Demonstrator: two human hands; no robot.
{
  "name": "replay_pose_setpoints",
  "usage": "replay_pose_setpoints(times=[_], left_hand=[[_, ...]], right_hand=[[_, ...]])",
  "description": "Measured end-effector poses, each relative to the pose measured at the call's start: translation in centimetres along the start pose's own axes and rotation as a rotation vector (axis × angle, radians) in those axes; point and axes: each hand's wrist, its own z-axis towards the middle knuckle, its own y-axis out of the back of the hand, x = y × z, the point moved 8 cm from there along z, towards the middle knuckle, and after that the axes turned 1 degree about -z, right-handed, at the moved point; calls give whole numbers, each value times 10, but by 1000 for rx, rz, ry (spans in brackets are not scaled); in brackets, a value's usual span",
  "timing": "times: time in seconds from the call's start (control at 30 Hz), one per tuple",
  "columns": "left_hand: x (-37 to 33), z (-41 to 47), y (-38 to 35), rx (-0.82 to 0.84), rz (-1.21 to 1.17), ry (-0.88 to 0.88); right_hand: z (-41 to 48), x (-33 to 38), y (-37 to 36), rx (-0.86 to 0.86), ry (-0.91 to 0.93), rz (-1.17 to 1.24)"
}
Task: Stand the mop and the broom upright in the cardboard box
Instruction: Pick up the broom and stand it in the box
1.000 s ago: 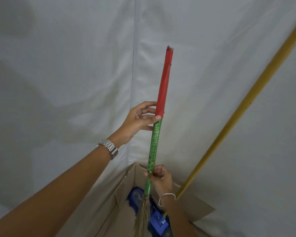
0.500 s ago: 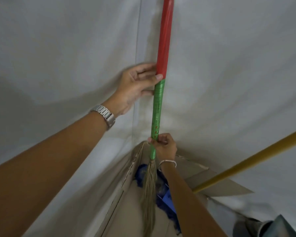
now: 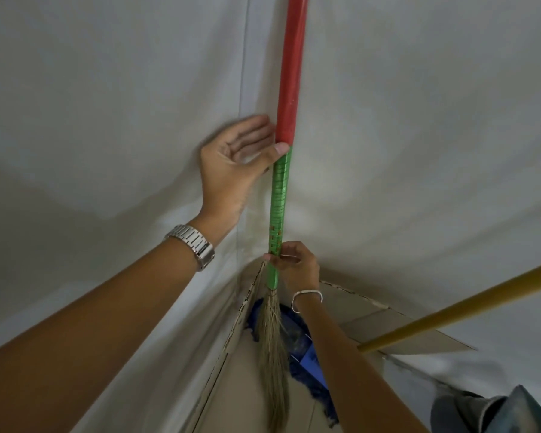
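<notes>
- The broom (image 3: 278, 198), likely light, with a stiff handle and soft bristles, stands upright, its bristles inside the cardboard box (image 3: 356, 307) beside the mop (image 3: 313, 360).
- The right hand (image 3: 297, 268) pinches the green wrap low; the left hand (image 3: 235, 170) steadies mid-handle, thumb in front, blurred fingers seemingly behind.

no readable text, labels or numbers

The straw broom (image 3: 279, 195) has a red upper handle, a green banded lower wrap, and tan bristles. The long-poled mop (image 3: 456, 310) is yellow with a blue head; the cardboard box (image 3: 372, 320) is brown.
</notes>
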Motion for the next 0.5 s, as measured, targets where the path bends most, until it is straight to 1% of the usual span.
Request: replay_pose_setpoints(times=[0.2,0.27,0.3,0.37,0.4,0.43,0.47,0.5], left_hand=[[-10,-15,2,-106,5,-118],[-19,-27,2,-170,37,-172],[-25,-35,2,-211,64,-208],[-43,-54,-6,-273,107,-289],[-54,-63,-15,-265,124,-335],[-66,-71,-27,-223,131,-389],[-83,-76,-50,-140,108,-438],[-91,-80,-71,-49,78,-451]], right_hand=[[-20,0,11,22,56,-80],[-41,-11,27,-41,36,-69],[-54,-17,41,-106,19,-59],[-84,-23,87,-345,-15,14],[-102,-22,119,-522,-24,88],[-121,-18,154,-716,-25,186],[-139,-8,197,-909,1,286],[-153,0,232,-1043,31,342]])
